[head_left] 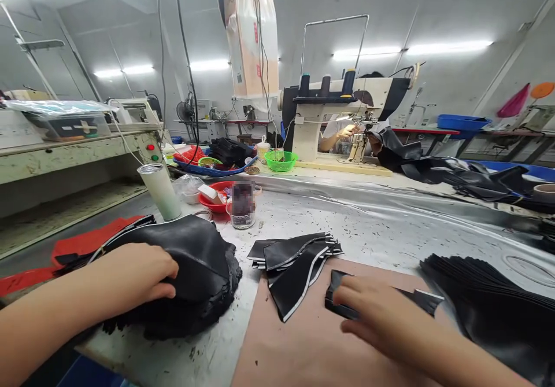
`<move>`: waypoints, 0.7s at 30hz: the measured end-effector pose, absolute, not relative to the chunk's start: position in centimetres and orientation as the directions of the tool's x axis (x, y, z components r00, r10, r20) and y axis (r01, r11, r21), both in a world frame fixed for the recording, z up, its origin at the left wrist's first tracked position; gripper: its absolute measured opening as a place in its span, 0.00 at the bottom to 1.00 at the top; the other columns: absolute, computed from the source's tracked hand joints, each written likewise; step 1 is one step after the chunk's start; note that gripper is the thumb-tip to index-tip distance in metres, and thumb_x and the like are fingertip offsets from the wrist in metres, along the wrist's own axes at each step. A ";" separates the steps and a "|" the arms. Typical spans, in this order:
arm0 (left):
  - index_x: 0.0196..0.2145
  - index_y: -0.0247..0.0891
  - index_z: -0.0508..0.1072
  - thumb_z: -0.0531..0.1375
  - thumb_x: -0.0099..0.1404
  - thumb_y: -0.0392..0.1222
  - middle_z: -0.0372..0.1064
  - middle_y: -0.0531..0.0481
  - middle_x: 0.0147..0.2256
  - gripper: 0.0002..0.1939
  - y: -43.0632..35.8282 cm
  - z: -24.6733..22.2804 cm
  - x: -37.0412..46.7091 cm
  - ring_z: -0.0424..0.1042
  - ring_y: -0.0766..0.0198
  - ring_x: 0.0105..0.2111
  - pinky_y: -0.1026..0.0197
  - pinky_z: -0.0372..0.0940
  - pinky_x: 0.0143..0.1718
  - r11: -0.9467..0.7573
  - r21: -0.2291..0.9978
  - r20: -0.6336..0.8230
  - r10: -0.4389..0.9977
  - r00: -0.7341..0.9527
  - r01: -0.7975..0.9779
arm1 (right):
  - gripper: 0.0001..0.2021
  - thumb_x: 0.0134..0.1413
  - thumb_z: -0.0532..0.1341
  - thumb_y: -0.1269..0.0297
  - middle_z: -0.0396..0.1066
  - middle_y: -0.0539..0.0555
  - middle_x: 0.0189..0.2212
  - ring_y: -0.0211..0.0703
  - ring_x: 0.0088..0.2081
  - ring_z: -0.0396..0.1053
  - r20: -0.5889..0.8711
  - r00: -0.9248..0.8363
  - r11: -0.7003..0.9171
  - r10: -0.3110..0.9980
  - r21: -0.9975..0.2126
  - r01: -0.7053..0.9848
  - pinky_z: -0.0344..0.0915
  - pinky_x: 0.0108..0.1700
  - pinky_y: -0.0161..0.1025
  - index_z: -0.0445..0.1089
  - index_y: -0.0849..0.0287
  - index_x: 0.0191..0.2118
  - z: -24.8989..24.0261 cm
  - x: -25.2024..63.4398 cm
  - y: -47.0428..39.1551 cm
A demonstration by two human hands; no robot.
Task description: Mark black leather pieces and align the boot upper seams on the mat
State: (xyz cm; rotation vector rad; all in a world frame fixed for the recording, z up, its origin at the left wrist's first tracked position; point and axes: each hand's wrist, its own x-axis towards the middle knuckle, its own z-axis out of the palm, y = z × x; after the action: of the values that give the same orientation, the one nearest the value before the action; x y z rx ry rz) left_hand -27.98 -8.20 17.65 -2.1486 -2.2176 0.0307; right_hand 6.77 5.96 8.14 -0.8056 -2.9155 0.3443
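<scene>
My left hand (141,271) rests on the near left side of a thick stack of black leather-like pieces (195,254). Its thumb and forefinger are apart, with nothing visible between them. My right hand (373,312), slightly blurred, is over a small black piece (336,286) on a pinkish-brown mat (295,346). The fingers reach forward and the thumb is spread from them; the palm hides part of that piece. Between my hands, a fanned pile of black pieces with white edges (295,265) overlaps the mat's far edge.
Another black stack (485,306) stands at the right. Behind are a tumbler (160,193), a blurred-out glass (243,219), a red bowl (217,206) and a green basket (281,161). Across the table, a person's hand (347,132) is at a sewing machine (306,129).
</scene>
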 end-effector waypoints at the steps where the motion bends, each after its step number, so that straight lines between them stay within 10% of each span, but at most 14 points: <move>1: 0.29 0.39 0.74 0.48 0.63 0.53 0.70 0.54 0.26 0.20 -7.9 18.0 -28.0 0.69 0.63 0.33 0.63 0.61 0.39 0.032 -0.014 -0.023 0.999 -0.033 0.999 | 0.12 0.42 0.68 0.73 0.73 0.53 0.35 0.52 0.37 0.72 0.044 -0.888 0.865 0.458 -0.253 0.433 0.66 0.38 0.43 0.71 0.55 0.35 8.2 5.4 4.9; 6: 0.23 0.40 0.72 0.53 0.59 0.46 0.70 0.55 0.24 0.13 -7.3 18.8 -28.8 0.68 0.65 0.28 0.66 0.60 0.31 0.044 0.062 -0.102 0.994 -0.037 0.997 | 0.10 0.45 0.68 0.71 0.72 0.53 0.37 0.48 0.38 0.71 0.126 -0.955 0.911 0.269 -0.356 0.209 0.66 0.39 0.41 0.71 0.57 0.36 8.6 -1.9 1.5; 10: 0.21 0.41 0.68 0.51 0.59 0.46 0.69 0.56 0.22 0.14 -7.5 18.1 -29.0 0.68 0.65 0.24 0.66 0.59 0.25 0.069 0.113 -0.052 0.997 -0.063 0.991 | 0.25 0.50 0.65 0.58 0.68 0.56 0.48 0.47 0.42 0.71 0.293 -0.885 0.864 0.362 -0.461 0.201 0.68 0.38 0.39 0.63 0.57 0.53 8.7 -8.6 -0.2; 16: 0.40 0.42 0.65 0.46 0.63 0.61 0.69 0.46 0.48 0.22 -10.6 15.4 -30.3 0.65 0.56 0.50 0.57 0.58 0.52 0.073 0.133 0.375 0.919 -0.119 0.988 | 0.09 0.57 0.52 0.71 0.74 0.55 0.32 0.48 0.30 0.73 0.388 -0.835 0.916 0.391 -0.248 0.314 0.64 0.27 0.40 0.66 0.61 0.42 9.7 -15.9 -1.0; 21: 0.58 0.37 0.50 0.47 0.60 0.68 0.58 0.39 0.56 0.38 -13.8 14.8 -34.1 0.60 0.51 0.55 0.47 0.54 0.56 0.190 0.100 0.621 0.755 -0.211 0.977 | 0.10 0.56 0.49 0.71 0.73 0.52 0.35 0.44 0.30 0.71 0.540 -0.828 0.989 0.149 -0.080 0.125 0.60 0.24 0.39 0.65 0.60 0.41 12.9 -16.0 -3.3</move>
State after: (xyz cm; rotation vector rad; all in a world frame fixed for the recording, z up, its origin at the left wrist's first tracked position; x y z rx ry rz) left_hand -34.08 -13.79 14.82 -1.6187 -2.0359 -0.6796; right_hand -16.02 -3.31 12.88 -0.1919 -2.5577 0.0550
